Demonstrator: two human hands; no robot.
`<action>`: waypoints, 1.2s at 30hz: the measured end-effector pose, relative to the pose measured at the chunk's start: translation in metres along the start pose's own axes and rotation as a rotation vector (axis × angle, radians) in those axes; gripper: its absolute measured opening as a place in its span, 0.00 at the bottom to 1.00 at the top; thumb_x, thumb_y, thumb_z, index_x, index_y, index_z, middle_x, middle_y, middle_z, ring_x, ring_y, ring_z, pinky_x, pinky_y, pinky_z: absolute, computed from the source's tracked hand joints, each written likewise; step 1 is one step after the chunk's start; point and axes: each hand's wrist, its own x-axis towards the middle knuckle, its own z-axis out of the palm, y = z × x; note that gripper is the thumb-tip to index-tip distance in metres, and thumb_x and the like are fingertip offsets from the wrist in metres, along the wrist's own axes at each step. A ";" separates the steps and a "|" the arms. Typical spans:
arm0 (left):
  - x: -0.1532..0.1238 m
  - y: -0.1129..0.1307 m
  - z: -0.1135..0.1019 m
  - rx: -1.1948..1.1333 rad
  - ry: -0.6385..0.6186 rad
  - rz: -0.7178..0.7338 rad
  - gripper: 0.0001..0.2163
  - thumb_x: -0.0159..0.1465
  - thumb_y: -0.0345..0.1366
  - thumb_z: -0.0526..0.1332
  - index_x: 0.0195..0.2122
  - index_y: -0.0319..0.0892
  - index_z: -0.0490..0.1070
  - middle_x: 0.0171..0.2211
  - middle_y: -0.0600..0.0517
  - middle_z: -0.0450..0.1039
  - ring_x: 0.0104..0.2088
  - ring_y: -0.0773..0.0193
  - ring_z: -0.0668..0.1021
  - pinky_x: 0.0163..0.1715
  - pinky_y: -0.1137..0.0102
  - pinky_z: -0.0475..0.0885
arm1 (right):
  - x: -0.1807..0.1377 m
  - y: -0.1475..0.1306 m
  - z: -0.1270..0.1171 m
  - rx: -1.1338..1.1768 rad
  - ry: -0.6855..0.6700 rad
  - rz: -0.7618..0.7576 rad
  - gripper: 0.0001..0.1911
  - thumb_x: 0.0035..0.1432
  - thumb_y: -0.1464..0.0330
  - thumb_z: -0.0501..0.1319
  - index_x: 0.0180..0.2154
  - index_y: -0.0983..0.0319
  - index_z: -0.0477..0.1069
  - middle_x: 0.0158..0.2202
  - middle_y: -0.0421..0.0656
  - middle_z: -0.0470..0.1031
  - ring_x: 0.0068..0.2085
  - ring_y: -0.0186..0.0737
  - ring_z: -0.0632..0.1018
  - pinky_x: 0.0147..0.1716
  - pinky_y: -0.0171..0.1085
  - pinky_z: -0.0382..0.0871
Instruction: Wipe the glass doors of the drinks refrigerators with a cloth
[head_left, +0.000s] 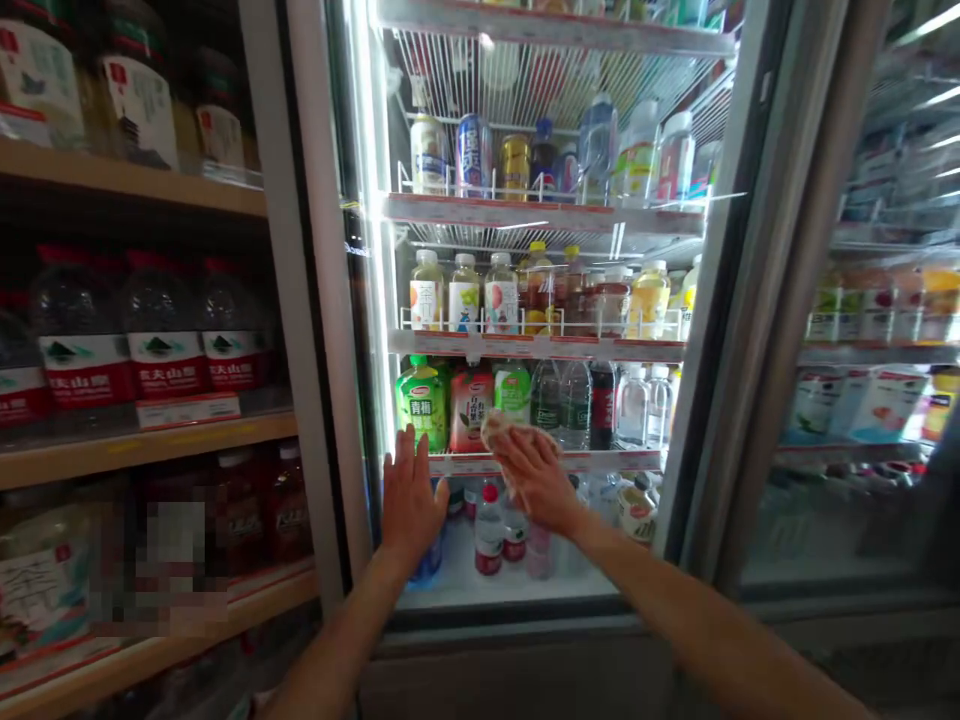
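Observation:
An open drinks fridge stands ahead with several lit wire shelves of bottles and cans. My left hand is open, fingers stretched up, palm toward the front edge of the third shelf, below a green bottle. My right hand is closed on a crumpled pale cloth and presses it against the same shelf edge, in front of a red-labelled bottle. Small water bottles stand on the fridge floor beneath both hands.
The fridge door is swung open at the right, with another glass-fronted cooler beyond it. At the left, wooden shelves carry large water bottles with red labels and jars. The fridge frame separates the two.

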 end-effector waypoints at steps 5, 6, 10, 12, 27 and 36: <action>0.011 0.013 0.004 -0.018 0.011 0.036 0.32 0.60 0.33 0.53 0.64 0.38 0.40 0.64 0.37 0.45 0.65 0.53 0.47 0.61 0.52 0.52 | 0.006 0.021 -0.010 -0.050 0.139 0.238 0.27 0.58 0.70 0.51 0.60 0.66 0.57 0.64 0.48 0.53 0.66 0.49 0.46 0.63 0.53 0.42; 0.013 0.016 0.005 -0.021 0.013 0.044 0.32 0.60 0.33 0.53 0.64 0.38 0.40 0.64 0.38 0.45 0.65 0.53 0.47 0.61 0.52 0.52 | 0.002 0.021 -0.010 -0.045 0.112 0.196 0.27 0.58 0.70 0.51 0.60 0.65 0.56 0.63 0.47 0.54 0.66 0.49 0.47 0.63 0.52 0.42; 0.022 0.026 0.010 -0.047 0.017 0.064 0.32 0.60 0.33 0.53 0.64 0.38 0.41 0.65 0.39 0.45 0.65 0.53 0.48 0.61 0.52 0.50 | -0.007 0.023 -0.014 -0.022 0.019 0.071 0.28 0.59 0.72 0.50 0.61 0.62 0.55 0.62 0.44 0.59 0.65 0.45 0.49 0.63 0.51 0.42; 0.027 0.033 0.012 -0.055 0.027 0.073 0.31 0.61 0.34 0.53 0.64 0.37 0.42 0.64 0.38 0.45 0.65 0.53 0.47 0.61 0.52 0.50 | 0.001 0.031 -0.019 -0.042 0.096 0.193 0.27 0.60 0.71 0.50 0.61 0.62 0.55 0.62 0.46 0.57 0.66 0.46 0.49 0.63 0.52 0.43; 0.045 0.067 0.023 -0.046 0.057 0.157 0.31 0.59 0.33 0.54 0.63 0.35 0.45 0.63 0.38 0.49 0.65 0.53 0.49 0.61 0.53 0.50 | -0.013 0.054 -0.030 -0.118 0.237 0.385 0.24 0.60 0.70 0.50 0.59 0.65 0.59 0.63 0.50 0.56 0.66 0.49 0.49 0.61 0.53 0.47; 0.077 0.092 0.024 -0.081 0.076 0.173 0.32 0.59 0.32 0.54 0.64 0.37 0.43 0.64 0.40 0.49 0.65 0.55 0.47 0.62 0.54 0.47 | -0.025 0.081 -0.042 -0.131 0.251 0.412 0.25 0.60 0.70 0.50 0.59 0.64 0.58 0.63 0.50 0.55 0.65 0.49 0.50 0.61 0.54 0.49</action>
